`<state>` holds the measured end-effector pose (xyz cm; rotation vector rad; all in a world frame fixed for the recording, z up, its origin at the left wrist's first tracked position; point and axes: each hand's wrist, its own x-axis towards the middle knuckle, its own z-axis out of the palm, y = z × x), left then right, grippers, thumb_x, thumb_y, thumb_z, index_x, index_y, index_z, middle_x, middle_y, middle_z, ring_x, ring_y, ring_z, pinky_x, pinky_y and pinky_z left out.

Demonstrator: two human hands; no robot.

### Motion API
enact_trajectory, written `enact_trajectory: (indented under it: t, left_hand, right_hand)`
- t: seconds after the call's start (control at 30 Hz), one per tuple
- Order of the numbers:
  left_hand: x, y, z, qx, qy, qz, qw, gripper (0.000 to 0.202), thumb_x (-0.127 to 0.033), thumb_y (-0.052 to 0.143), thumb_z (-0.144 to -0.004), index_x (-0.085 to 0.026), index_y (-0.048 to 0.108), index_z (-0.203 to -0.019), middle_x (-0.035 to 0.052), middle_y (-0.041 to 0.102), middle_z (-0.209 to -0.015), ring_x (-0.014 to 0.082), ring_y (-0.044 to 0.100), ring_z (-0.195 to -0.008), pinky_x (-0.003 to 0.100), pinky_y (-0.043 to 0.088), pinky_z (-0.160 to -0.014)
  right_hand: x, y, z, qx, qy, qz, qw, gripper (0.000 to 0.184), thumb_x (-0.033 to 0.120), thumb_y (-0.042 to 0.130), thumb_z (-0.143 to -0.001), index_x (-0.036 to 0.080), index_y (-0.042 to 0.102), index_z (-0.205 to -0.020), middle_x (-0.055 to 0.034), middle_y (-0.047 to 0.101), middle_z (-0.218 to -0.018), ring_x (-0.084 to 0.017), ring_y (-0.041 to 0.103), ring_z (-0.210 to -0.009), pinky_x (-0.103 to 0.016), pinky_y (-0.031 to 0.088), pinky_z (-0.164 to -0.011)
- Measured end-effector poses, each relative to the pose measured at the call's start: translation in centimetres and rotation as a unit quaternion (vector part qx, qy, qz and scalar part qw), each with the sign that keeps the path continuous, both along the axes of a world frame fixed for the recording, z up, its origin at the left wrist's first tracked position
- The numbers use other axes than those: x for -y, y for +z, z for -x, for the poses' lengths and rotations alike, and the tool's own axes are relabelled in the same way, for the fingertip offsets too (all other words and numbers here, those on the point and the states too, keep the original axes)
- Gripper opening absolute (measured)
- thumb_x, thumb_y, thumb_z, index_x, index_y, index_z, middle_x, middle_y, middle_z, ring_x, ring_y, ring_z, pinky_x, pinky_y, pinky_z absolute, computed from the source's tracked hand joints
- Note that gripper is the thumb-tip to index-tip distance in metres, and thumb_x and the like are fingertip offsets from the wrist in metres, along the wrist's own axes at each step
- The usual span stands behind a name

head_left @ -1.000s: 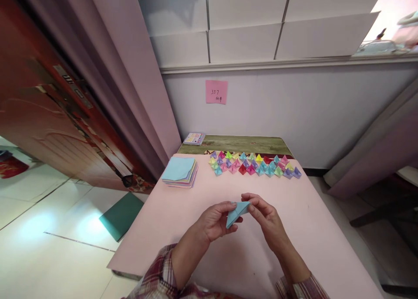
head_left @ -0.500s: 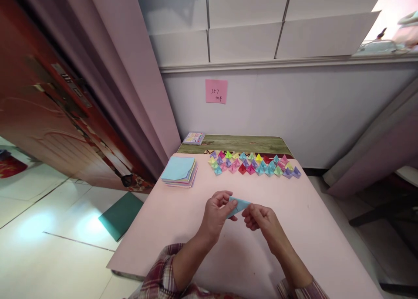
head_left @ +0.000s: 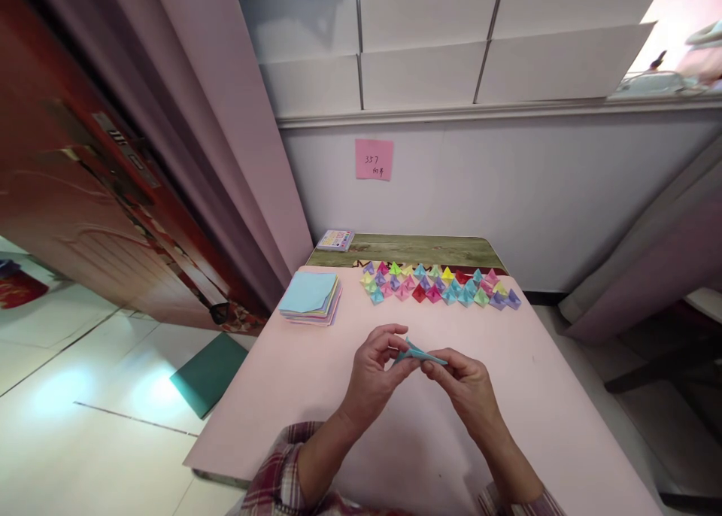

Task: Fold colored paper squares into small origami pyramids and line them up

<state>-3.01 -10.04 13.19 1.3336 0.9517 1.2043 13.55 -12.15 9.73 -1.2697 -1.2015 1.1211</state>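
Note:
Both of my hands meet over the middle of the pink table. A small light blue folded paper piece is pinched between them. My left hand grips its left end with thumb and fingers closed. My right hand pinches its right end. The piece lies nearly flat, edge-on to me, just above the tabletop.
Several small folded paper shapes in many colours sit in rows at the table's far edge. A stack of coloured paper squares lies at the far left. A small packet rests on a wooden board. A green sheet lies on the floor.
The blue piece has gone from a raised triangular shape to a flatter, edge-on one. Both hands shifted slightly and closed in on its ends.

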Motion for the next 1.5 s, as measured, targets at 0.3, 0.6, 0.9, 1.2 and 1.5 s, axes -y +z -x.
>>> enact_trajectory:
  t: [0.3, 0.6, 0.9, 1.2, 1.5]
  left_hand:
    - [-0.2, 1.2, 0.5, -0.040, -0.087, 0.023, 0.995, 0.074, -0.022, 0.073, -0.073, -0.025, 0.040, -0.139, 0.0047, 0.061, -0.100, 0.0115, 0.056, -0.073, 0.027, 0.048, -0.076]
    - [-0.7, 0.1, 0.4, -0.040, -0.050, 0.056, 0.996, 0.073, -0.027, 0.080, -0.066, -0.024, 0.050, -0.132, 0.0061, 0.063, -0.105, 0.0126, 0.060, -0.077, 0.027, 0.049, -0.076]
    - [-1.2, -1.6, -0.2, 0.034, -0.061, 0.171, 0.983, 0.031, -0.038, 0.081, -0.065, -0.014, 0.063, -0.073, 0.0021, 0.063, -0.063, 0.0140, 0.059, -0.059, 0.024, 0.048, -0.052]
    - [-1.7, -0.4, 0.8, -0.016, -0.055, 0.145, 0.988, 0.034, -0.044, 0.066, -0.079, -0.014, 0.063, -0.064, 0.0037, 0.063, -0.058, 0.0130, 0.058, -0.054, 0.025, 0.048, -0.056]
    - [-0.7, -1.1, 0.1, -0.021, -0.098, 0.172, 0.980, 0.036, -0.049, 0.070, -0.074, -0.014, 0.061, -0.072, 0.0033, 0.064, -0.061, 0.0128, 0.058, -0.050, 0.025, 0.048, -0.050]
  right_hand:
    - [-0.1, 1.3, 0.1, -0.049, 0.081, 0.009, 0.996, 0.031, 0.047, 0.072, -0.076, 0.018, 0.071, -0.089, -0.0063, 0.072, -0.085, -0.023, 0.065, -0.083, -0.033, 0.052, -0.076]
    - [-0.1, 0.6, 0.2, -0.067, -0.041, 0.036, 0.996, 0.035, 0.052, 0.074, -0.071, 0.018, 0.070, -0.076, -0.0024, 0.065, -0.067, -0.016, 0.055, -0.062, -0.026, 0.044, -0.056]
    - [-0.4, 0.3, 0.5, -0.124, -0.068, 0.049, 0.989, 0.033, 0.051, 0.074, -0.071, 0.019, 0.065, -0.075, -0.0010, 0.062, -0.066, -0.015, 0.052, -0.061, -0.026, 0.042, -0.056]
    - [-0.3, 0.9, -0.1, -0.054, 0.049, 0.068, 0.995, 0.033, 0.051, 0.073, -0.072, 0.019, 0.064, -0.067, 0.0013, 0.056, -0.059, -0.013, 0.047, -0.058, -0.024, 0.038, -0.054]
    - [-0.3, -0.3, 0.2, -0.092, -0.028, 0.071, 0.993, 0.032, 0.050, 0.072, -0.074, 0.019, 0.066, -0.070, -0.0003, 0.059, -0.062, -0.013, 0.048, -0.060, -0.024, 0.038, -0.056]
